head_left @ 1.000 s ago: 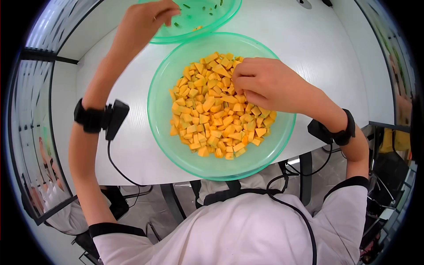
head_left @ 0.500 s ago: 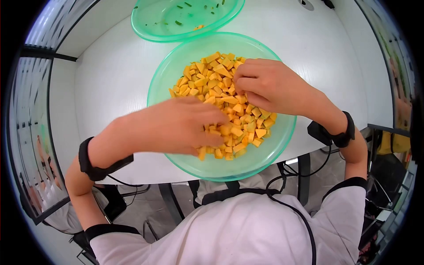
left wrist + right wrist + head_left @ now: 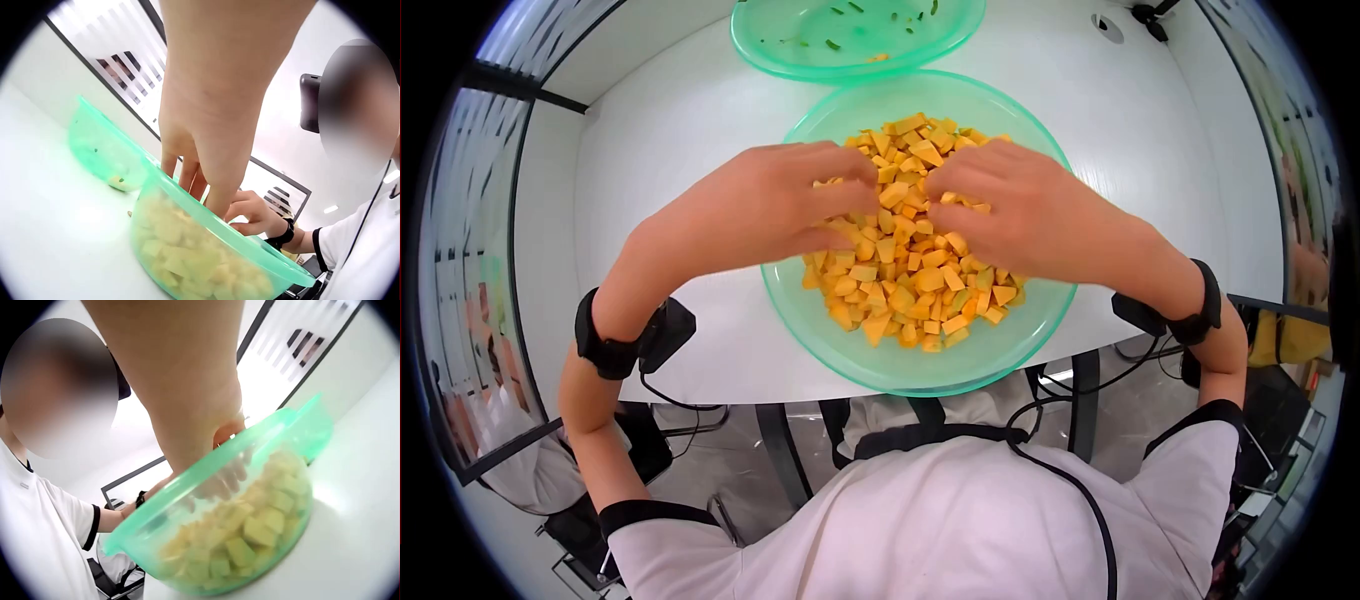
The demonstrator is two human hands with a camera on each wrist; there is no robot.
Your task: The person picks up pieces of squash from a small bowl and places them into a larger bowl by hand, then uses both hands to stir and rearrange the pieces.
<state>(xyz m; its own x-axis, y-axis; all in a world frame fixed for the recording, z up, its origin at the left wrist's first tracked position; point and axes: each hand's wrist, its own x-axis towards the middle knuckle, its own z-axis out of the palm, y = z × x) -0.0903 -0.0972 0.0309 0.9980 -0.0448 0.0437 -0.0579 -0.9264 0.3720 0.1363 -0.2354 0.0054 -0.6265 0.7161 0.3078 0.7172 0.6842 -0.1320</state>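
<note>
A large green translucent bowl [image 3: 1040, 310] near the table's front edge holds a heap of orange-yellow cut cubes [image 3: 910, 290]. Over the left part of the heap is the left hand [image 3: 770, 205], its fingers spread and bent down among the pieces. The right hand [image 3: 1030, 215] rests on the heap's right side, fingers pointing left, the tips facing the other hand's. Through the bowl wall [image 3: 187, 481] in the right wrist view, right-hand fingers touch the cubes [image 3: 237, 550]. Whether either hand pinches a piece is hidden.
Behind the large bowl, a second green bowl [image 3: 860, 70] contains small green bits and an orange scrap. The white table [image 3: 1130, 130] has a round cable hole [image 3: 1108, 28] at the back right. Black cables run from the wrist cameras toward the person's lap.
The left hand came from the rear bowl down into the large bowl, then moved up and left over the cubes. The right hand stayed at the heap, its fingers shifting slightly. The view shifted a little.
</note>
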